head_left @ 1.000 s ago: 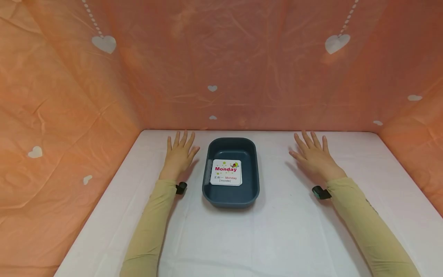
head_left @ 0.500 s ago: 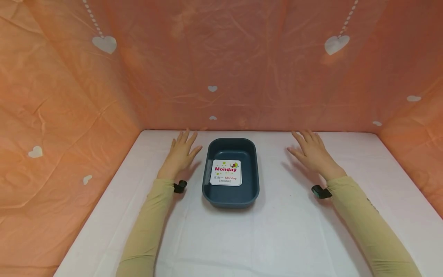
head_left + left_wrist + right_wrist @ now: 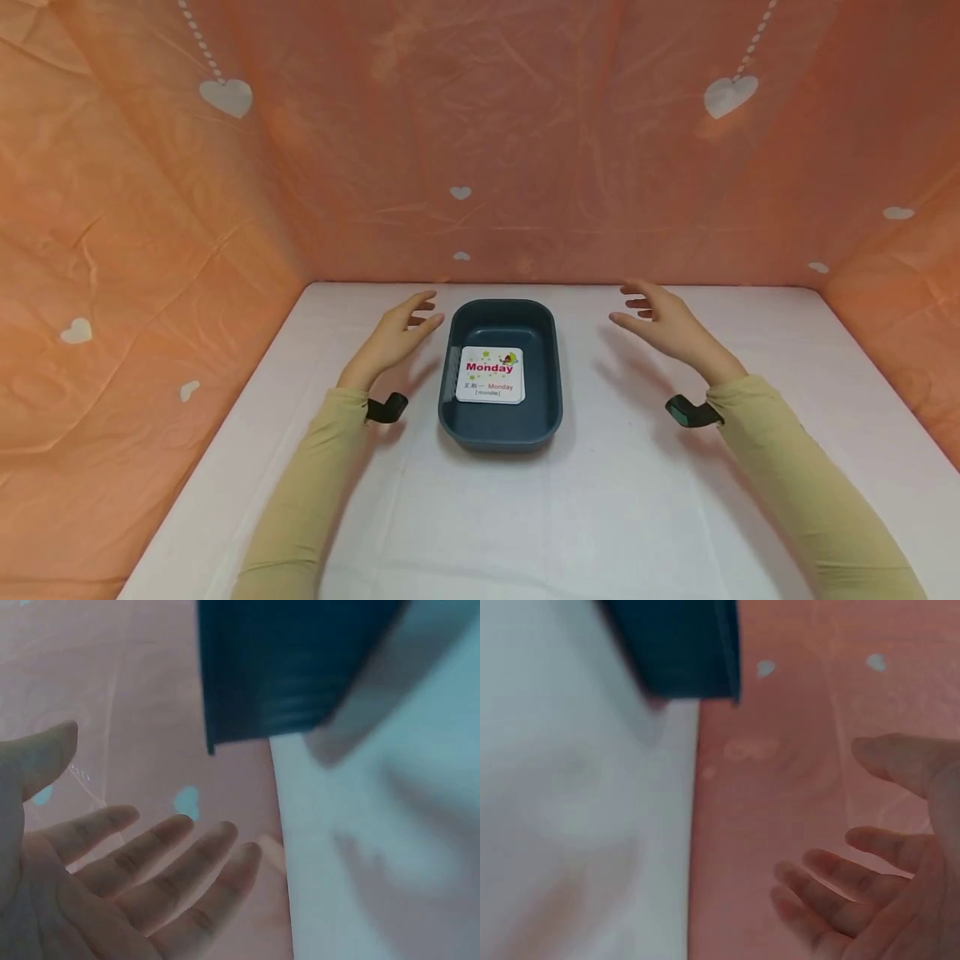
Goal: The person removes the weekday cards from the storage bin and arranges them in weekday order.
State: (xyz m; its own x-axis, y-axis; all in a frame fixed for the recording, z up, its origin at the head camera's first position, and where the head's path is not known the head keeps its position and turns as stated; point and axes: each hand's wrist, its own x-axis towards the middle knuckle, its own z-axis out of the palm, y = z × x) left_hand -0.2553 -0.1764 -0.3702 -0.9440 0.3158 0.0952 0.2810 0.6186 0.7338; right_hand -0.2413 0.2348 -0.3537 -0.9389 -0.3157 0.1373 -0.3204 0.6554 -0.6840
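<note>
A dark blue-grey rectangular tray (image 3: 501,433) with rounded corners and raised walls sits on the white table. Inside it lies a white card (image 3: 490,377) printed "Monday" in red; a doubled edge hints at more cards beneath. To the tray's left, my left hand (image 3: 390,340) is held with loosely bent fingers, thumb towards the tray, not touching it. On the other side my right hand (image 3: 671,327) faces the tray from farther off, fingers relaxed and holding nothing. Both wrist views show a bare palm and the tray's blue wall (image 3: 285,675), blurred.
An orange cloth (image 3: 525,150) with white hearts hangs behind the table and down both sides. White cloth (image 3: 600,517) covers the table. Each wrist wears a small black device, one at the left cuff (image 3: 387,408) and one at the right cuff (image 3: 692,412).
Both hands have turned from palms down with spread fingers to palms facing inward, with fingers bending. They have shifted slightly towards the tray. Tray and card have stayed put.
</note>
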